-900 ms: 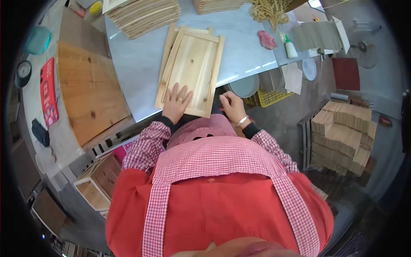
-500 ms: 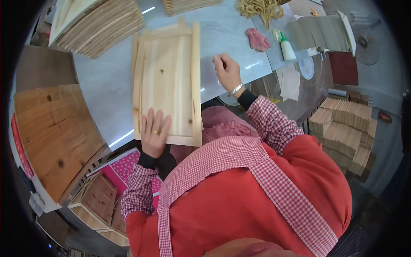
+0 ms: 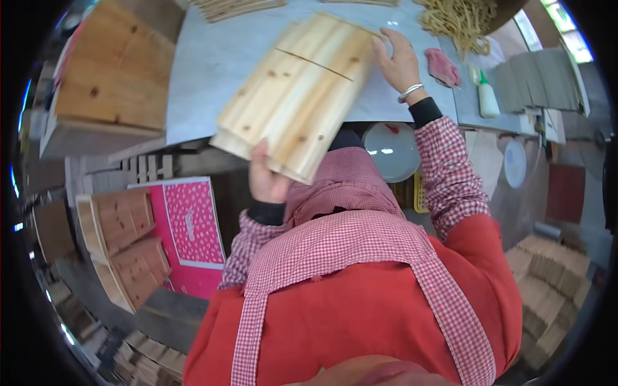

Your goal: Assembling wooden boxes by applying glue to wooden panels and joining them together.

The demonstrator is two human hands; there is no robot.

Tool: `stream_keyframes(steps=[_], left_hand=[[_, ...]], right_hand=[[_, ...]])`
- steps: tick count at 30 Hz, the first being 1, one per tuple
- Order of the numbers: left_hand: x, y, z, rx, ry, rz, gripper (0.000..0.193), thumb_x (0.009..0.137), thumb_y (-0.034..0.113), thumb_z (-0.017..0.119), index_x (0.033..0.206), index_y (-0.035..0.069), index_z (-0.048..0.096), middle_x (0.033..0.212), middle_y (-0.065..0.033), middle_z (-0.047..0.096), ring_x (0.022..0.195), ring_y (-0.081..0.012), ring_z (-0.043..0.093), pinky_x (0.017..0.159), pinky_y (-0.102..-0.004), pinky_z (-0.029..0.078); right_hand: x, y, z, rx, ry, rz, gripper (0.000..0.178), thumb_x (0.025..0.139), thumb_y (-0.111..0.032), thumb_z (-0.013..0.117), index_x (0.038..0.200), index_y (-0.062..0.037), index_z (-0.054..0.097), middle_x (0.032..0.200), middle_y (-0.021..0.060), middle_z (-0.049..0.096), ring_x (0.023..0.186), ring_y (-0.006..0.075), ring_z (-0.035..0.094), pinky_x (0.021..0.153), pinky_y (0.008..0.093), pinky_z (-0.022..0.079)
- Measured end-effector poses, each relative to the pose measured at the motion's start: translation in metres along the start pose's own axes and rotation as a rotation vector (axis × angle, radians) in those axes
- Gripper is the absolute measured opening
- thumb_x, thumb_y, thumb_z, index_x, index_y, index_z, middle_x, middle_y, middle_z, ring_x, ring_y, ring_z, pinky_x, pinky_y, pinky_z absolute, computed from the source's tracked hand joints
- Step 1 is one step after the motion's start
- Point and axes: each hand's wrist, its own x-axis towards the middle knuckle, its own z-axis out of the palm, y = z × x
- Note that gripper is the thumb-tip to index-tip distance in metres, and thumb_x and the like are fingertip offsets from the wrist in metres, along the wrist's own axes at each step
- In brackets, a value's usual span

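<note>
A pale, knotty wooden panel point(image 3: 293, 96) slants over the table, a dark seam crossing its face and layered edges showing on its near and left sides. My left hand point(image 3: 267, 177) grips its near edge, thumb on top and the other fingers hidden beneath. At the far right corner is my right hand point(image 3: 398, 61), its fingers stretched out and apart, with the thumb against or just beside the panel's edge. A silver bangle point(image 3: 410, 93) circles my right wrist.
The pale table point(image 3: 199, 83) carries a pink cloth point(image 3: 443, 67), a green-capped white bottle point(image 3: 487, 96), tan bands point(image 3: 460, 22) and grey sheets point(image 3: 537, 80). Below are a white basin point(image 3: 391, 151) and wooden boxes point(image 3: 122, 219) by a pink patterned panel point(image 3: 188, 222). Wood pieces point(image 3: 547, 283) are stacked right.
The panel has turned from its framed, recessed face to a flat, seamed face and now slants rightward. My left hand has gone from lying on it to gripping its edge; my right hand has uncurled beside it.
</note>
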Motion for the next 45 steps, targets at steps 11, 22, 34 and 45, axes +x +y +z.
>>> stream_keyframes(steps=[11, 22, 34, 45], left_hand=[[-0.043, -0.042, -0.027, 0.149, 0.091, 0.001, 0.052, 0.091, 0.013, 0.061, 0.136, 0.002, 0.038, 0.132, -0.0117, 0.050, 0.119, -0.0261, 0.051, 0.100, -0.0404, 0.045], [-0.098, -0.024, -0.017, 0.195, 0.288, -0.089, 0.044, 0.092, 0.013, 0.061, 0.130, 0.000, 0.045, 0.125, -0.0121, 0.056, 0.112, -0.0258, 0.057, 0.096, -0.0394, 0.048], [-0.071, -0.007, -0.036, 0.224, 0.255, -0.196, 0.051, 0.094, 0.021, 0.058, 0.136, 0.002, 0.038, 0.130, -0.0159, 0.052, 0.118, -0.0293, 0.053, 0.099, -0.0450, 0.046], [-0.053, -0.009, -0.031, 0.205, 0.286, -0.192, 0.054, 0.092, 0.014, 0.059, 0.139, 0.003, 0.034, 0.132, -0.0149, 0.049, 0.120, -0.0293, 0.050, 0.101, -0.0445, 0.044]], right_hand=[[0.004, 0.020, 0.048, -0.132, -0.517, 0.057, 0.045, 0.084, -0.037, 0.055, 0.114, -0.0039, 0.059, 0.111, 0.0198, 0.062, 0.105, 0.0380, 0.057, 0.090, 0.0450, 0.047], [-0.015, -0.072, 0.055, 0.070, -0.366, -0.124, 0.039, 0.082, -0.031, 0.059, 0.110, -0.0036, 0.061, 0.106, 0.0199, 0.063, 0.106, 0.0386, 0.056, 0.092, 0.0444, 0.045], [-0.022, 0.069, -0.119, 0.275, 0.498, 0.312, 0.022, 0.081, -0.017, 0.068, 0.097, -0.0016, 0.066, 0.094, 0.0123, 0.067, 0.078, 0.0205, 0.065, 0.069, 0.0288, 0.051], [-0.105, 0.195, -0.185, -0.475, -0.150, 0.995, 0.063, 0.071, -0.050, 0.072, 0.111, -0.0028, 0.059, 0.110, 0.0217, 0.061, 0.102, 0.0390, 0.059, 0.088, 0.0459, 0.046]])
